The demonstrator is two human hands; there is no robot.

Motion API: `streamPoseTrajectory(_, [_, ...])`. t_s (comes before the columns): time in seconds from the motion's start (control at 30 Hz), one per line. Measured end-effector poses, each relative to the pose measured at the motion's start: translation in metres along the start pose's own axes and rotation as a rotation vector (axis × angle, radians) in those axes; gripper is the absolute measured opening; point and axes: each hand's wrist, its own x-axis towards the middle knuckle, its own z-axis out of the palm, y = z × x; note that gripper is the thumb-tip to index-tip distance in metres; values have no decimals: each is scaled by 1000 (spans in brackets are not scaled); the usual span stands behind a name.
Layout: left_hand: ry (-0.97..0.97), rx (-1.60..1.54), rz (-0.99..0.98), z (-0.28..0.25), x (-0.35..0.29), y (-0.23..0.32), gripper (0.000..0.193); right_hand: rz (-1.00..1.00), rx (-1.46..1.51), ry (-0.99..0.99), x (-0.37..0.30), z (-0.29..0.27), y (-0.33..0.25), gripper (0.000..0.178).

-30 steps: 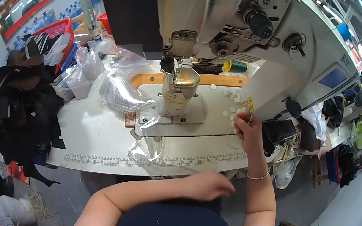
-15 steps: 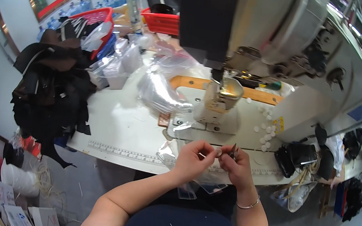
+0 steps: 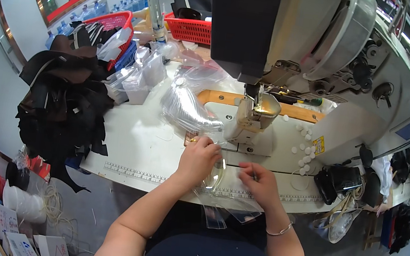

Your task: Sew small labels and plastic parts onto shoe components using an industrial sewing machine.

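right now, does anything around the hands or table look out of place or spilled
Mildly: white discs lie loose and scattered on the table beyond the right hand, in no container. The black scraps are a heap at the left end, one strip dangling below the table edge. Nothing looks clearly damaged.

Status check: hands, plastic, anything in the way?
Left hand at clear plastic, grip unclear. Right hand right of it, with blurred dark thing. Plastic hangs over table edge. Likeliest obstacle: machine post, just beyond.

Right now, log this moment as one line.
left hand: at clear plastic film; right hand: apart from left, contents blurred; white discs: right of sewing-machine post
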Motion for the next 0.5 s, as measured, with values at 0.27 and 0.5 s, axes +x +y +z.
streamPoseTrajectory(0.27, [-91, -818, -564, -12, 3, 1, 20, 144, 315, -235, 15, 30, -29, 16])
streamPoseTrajectory(0.5, [-190, -1188, -639, -20, 10, -11, 18, -268, 161, -281, 4, 48, -17, 11])
